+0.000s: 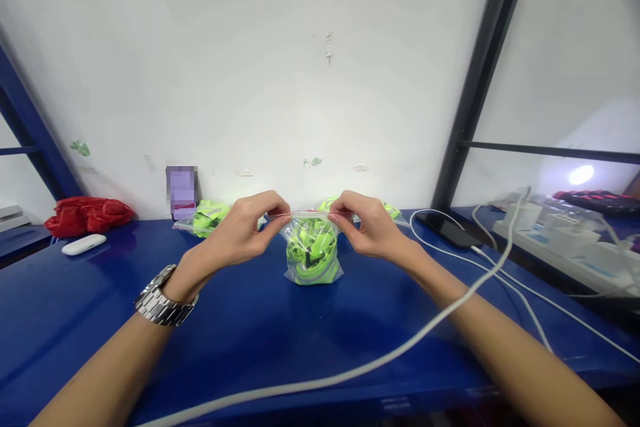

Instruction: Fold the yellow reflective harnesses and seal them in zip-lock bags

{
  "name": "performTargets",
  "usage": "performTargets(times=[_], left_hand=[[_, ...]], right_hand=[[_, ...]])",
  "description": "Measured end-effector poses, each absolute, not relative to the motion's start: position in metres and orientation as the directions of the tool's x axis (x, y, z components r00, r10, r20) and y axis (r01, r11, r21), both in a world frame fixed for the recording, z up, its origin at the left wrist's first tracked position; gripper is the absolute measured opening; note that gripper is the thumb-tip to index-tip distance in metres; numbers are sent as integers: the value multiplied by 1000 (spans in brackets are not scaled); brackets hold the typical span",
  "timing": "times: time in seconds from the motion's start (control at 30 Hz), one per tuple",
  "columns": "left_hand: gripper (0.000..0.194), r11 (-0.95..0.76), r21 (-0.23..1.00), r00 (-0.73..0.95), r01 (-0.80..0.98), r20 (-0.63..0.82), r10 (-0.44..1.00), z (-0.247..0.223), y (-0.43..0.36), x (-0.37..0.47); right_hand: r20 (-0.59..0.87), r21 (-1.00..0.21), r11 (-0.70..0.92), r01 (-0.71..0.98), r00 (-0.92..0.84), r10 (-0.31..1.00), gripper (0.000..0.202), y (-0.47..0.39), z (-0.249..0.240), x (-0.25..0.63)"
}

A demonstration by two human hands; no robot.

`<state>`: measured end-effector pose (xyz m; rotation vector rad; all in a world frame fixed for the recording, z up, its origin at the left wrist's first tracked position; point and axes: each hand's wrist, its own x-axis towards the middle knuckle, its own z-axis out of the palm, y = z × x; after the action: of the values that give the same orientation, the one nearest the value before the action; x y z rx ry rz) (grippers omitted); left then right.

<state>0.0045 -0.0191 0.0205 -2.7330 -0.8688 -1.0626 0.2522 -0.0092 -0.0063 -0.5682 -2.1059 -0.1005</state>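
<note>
A clear plastic zip bag with bright yellow-green strapping folded inside stands upright on the blue table. My left hand pinches the left end of the bag's top edge between thumb and fingers. At the right end of that edge, my right hand grips it the same way, so the top is stretched between them. Behind my left hand lies another bag of yellow-green material. More of the same kind is partly hidden behind my right hand.
On the left are a red cloth bundle and a white oval case. A small purple box stands against the wall. To the right lie a phone and a power strip. A white cable crosses the foreground over my right forearm.
</note>
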Motion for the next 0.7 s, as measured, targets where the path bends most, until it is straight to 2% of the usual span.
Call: performTargets(times=[0.3, 0.7], left_hand=[[9, -849, 173, 603, 499, 635, 483, 19, -20, 7], [8, -830, 116, 609, 546, 625, 488, 20, -27, 13]], right_hand=[[799, -199, 907, 372, -474, 370, 2, -12, -5, 250], [796, -175, 914, 366, -494, 350, 6, -17, -4, 244]])
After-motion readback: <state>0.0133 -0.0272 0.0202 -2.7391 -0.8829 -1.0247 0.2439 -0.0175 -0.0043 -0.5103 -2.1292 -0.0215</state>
